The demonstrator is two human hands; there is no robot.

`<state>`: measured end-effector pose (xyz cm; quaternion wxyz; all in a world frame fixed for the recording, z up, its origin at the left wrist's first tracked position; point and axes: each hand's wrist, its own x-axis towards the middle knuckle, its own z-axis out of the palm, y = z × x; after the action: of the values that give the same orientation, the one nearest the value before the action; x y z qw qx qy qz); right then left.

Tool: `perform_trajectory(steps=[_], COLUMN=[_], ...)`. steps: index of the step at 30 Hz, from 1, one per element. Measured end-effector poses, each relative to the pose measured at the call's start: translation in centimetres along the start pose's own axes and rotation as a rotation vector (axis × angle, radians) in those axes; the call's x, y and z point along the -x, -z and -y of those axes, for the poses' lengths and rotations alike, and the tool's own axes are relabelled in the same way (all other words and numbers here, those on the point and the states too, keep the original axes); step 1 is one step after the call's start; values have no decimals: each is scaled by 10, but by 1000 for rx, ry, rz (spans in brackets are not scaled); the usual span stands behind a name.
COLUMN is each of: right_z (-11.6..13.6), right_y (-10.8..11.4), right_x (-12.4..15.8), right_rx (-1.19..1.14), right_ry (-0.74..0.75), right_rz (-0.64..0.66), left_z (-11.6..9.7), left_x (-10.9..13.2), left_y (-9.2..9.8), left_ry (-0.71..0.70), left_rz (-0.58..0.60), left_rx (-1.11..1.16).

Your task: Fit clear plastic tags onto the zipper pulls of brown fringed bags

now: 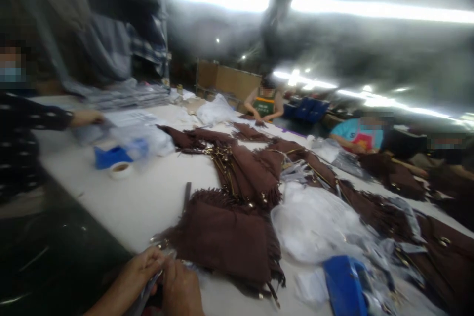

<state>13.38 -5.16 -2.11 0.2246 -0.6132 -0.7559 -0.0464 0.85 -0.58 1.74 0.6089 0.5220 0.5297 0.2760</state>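
Note:
At the bottom, my left hand [148, 262] and my right hand [180, 284] are close together with fingers bent and pinched. Between them is a thin greyish piece, maybe plastic or a strap, too blurred to name. Right by my fingertips, a brown fringed bag [229, 239] lies flat on the table, with small metal fittings [160, 243] at its left corner. My fingers hide whether the greyish piece joins the bag. Behind it lies a pile of similar brown bags [246, 170] with gold-coloured zips and clasps.
On the white table [148, 202] are a blue tape dispenser [344, 284] at right, a tape roll [120, 170], a blue object [111, 156] and a bundle of white plastic bags [314, 222]. A person in a dotted sleeve [40, 113] stands left; others work along the far side.

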Motion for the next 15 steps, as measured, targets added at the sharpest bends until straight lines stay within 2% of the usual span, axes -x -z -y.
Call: perform_trajectory(steps=[5, 8, 11, 13, 15], right_z=[-4, -10, -12, -11, -9], right_y=[-2, -13, -23, -22, -15], right_x=[9, 10, 10, 11, 11], right_rx=[-189, -226, -186, -154, -134], right_ry=[59, 109, 119, 135, 154], right_rz=[0, -81, -159, -157, -128], left_z=[-2, -6, -8, -7, -7], left_x=[13, 16, 18, 20, 20], left_y=[-16, -23, -22, -20, -17], left_ry=[17, 0, -131, -227, -225], left_rz=[-222, -326, -427, -469, -469], left_rx=[156, 193, 41, -103, -120])
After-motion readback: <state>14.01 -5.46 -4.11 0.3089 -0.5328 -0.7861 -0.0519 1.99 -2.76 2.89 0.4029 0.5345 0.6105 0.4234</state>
